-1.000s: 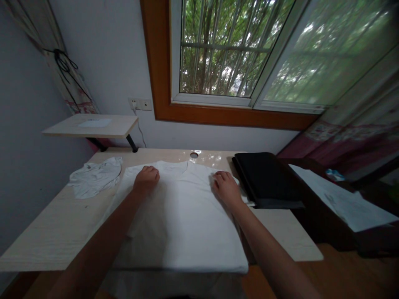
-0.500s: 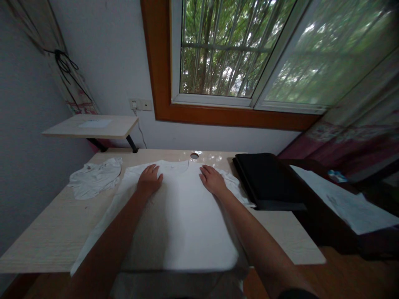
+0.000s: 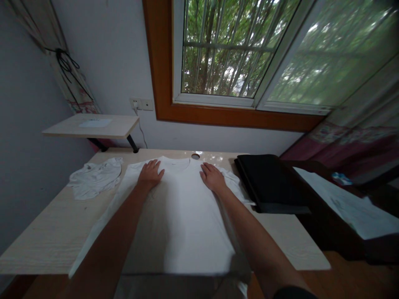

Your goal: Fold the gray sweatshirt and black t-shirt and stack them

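A white T-shirt (image 3: 183, 207) lies spread on the light wooden desk (image 3: 46, 232), its neckline at the far side and its hem at the front edge. Near the left shoulder, my left hand (image 3: 150, 174) rests flat on the cloth, thumb apart from the fingers. On the other side of the neckline, my right hand (image 3: 212, 176) lies palm down near the right shoulder, fingers stretched out. Neither hand grips anything. My forearms cover parts of the shirt's sides.
Left on the desk is a crumpled white cloth (image 3: 96, 178). A black folder-like item (image 3: 271, 182) lies at the right. A small raised shelf (image 3: 68, 128) stands at the back left, and a round cable hole (image 3: 195, 156) sits at the far edge. Behind is a window (image 3: 224, 70).
The shirt's neckline and my hands sit very slightly farther toward the back of the desk. The view has shifted a little; both hands stay flat on the shirt.
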A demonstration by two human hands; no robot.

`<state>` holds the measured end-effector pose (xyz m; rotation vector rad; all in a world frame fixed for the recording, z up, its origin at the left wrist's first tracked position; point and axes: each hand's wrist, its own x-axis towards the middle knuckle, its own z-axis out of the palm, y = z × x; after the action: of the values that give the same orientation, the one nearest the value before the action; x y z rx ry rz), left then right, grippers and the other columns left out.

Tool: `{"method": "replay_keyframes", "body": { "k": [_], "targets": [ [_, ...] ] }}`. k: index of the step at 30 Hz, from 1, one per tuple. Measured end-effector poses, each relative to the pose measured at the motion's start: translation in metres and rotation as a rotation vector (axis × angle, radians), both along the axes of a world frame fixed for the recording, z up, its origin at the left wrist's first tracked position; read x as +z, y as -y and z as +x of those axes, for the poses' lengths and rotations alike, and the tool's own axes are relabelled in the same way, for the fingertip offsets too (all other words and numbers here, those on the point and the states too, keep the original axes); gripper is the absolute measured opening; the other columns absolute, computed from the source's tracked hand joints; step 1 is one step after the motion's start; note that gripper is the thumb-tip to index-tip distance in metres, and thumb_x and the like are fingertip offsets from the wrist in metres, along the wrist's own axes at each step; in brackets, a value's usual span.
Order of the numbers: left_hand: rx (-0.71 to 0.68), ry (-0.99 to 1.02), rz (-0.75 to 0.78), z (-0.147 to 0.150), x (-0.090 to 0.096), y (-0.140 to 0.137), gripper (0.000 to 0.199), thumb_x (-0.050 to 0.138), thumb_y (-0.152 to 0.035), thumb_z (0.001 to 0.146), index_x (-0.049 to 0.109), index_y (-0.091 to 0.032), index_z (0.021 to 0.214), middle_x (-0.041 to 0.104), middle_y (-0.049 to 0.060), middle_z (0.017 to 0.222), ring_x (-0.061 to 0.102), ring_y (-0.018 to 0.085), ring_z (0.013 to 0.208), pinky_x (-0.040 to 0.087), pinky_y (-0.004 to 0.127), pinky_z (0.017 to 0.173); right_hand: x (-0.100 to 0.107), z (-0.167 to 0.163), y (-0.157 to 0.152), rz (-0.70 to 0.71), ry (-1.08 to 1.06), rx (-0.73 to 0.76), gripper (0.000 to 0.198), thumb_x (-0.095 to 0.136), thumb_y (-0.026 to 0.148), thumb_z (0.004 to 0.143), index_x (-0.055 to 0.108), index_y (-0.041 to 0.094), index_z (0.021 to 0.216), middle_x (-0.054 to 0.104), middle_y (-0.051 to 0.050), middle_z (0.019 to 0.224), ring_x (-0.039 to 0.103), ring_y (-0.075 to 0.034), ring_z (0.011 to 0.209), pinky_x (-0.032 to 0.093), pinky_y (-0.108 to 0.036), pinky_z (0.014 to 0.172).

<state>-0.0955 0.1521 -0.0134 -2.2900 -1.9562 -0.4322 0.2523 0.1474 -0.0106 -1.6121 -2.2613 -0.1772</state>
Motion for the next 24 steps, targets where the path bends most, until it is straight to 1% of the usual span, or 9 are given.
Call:
{"method": "replay_keyframes", "body": {
  "k": [2, 5, 9, 13, 17, 21, 24],
  "targets": [
    [0.004, 0.005, -0.008, -0.001, 0.000, -0.002, 0.062, 0.037, -0.049, 0.100, 0.046, -0.014, 0.150, 0.042, 0.015, 0.160, 0.036, 0.029, 0.148, 0.021, 0.047, 0.124, 0.000, 0.000, -0.001, -0.005, -0.004, -0.006, 0.044, 0.046, 0.035, 0.103, 0.058, 0.017, 0.141, 0.054, -0.012, 0.151, 0.050, -0.026, 0.137, 0.035, -0.043, 0.119],
    [0.006, 0.013, -0.020, -0.001, 0.000, -0.005, 0.062, 0.036, -0.050, 0.100, 0.045, -0.016, 0.152, 0.041, 0.014, 0.161, 0.035, 0.029, 0.149, 0.019, 0.048, 0.124, 0.002, -0.002, 0.001, -0.014, -0.014, -0.008, 0.044, 0.046, 0.034, 0.102, 0.057, 0.019, 0.141, 0.054, -0.011, 0.151, 0.049, -0.026, 0.138, 0.036, -0.043, 0.118],
    [0.019, 0.014, -0.041, -0.002, -0.001, -0.006, 0.062, 0.036, -0.051, 0.100, 0.044, -0.018, 0.152, 0.040, 0.013, 0.162, 0.033, 0.029, 0.150, 0.018, 0.049, 0.124, 0.009, 0.002, 0.016, -0.002, -0.014, -0.041, 0.040, 0.046, 0.030, 0.101, 0.060, 0.020, 0.137, 0.058, -0.011, 0.146, 0.051, -0.028, 0.134, 0.038, -0.046, 0.114],
    [0.005, 0.009, -0.029, -0.004, -0.002, -0.005, 0.061, 0.035, -0.050, 0.101, 0.044, -0.018, 0.153, 0.039, 0.012, 0.162, 0.033, 0.028, 0.150, 0.018, 0.050, 0.124, 0.016, 0.021, 0.044, 0.037, -0.013, -0.088, 0.032, 0.051, 0.023, 0.096, 0.066, 0.018, 0.123, 0.065, -0.014, 0.132, 0.055, -0.030, 0.122, 0.038, -0.048, 0.110],
    [-0.011, 0.013, -0.064, -0.008, 0.000, -0.001, 0.057, 0.035, -0.047, 0.101, 0.045, -0.023, 0.152, 0.039, 0.009, 0.163, 0.032, 0.027, 0.151, 0.018, 0.050, 0.124, 0.017, 0.045, 0.069, 0.117, -0.043, -0.157, 0.032, 0.051, 0.019, 0.093, 0.067, 0.017, 0.120, 0.063, -0.015, 0.131, 0.050, -0.031, 0.123, 0.038, -0.048, 0.110],
    [-0.012, 0.018, -0.094, -0.014, 0.003, 0.005, 0.056, 0.035, -0.046, 0.101, 0.044, -0.025, 0.152, 0.037, 0.007, 0.164, 0.030, 0.026, 0.153, 0.018, 0.051, 0.125, 0.013, 0.055, 0.077, 0.159, -0.069, -0.233, 0.035, 0.049, 0.020, 0.093, 0.065, 0.018, 0.123, 0.060, -0.014, 0.133, 0.049, -0.032, 0.123, 0.041, -0.048, 0.106],
    [-0.009, 0.013, -0.112, -0.022, 0.003, 0.008, 0.057, 0.034, -0.046, 0.101, 0.043, -0.025, 0.153, 0.035, 0.007, 0.165, 0.028, 0.027, 0.154, 0.018, 0.052, 0.124, 0.012, 0.058, 0.075, 0.164, -0.084, -0.241, 0.037, 0.048, 0.018, 0.092, 0.064, 0.020, 0.125, 0.061, -0.013, 0.133, 0.051, -0.031, 0.120, 0.044, -0.047, 0.104]
  ]
}}
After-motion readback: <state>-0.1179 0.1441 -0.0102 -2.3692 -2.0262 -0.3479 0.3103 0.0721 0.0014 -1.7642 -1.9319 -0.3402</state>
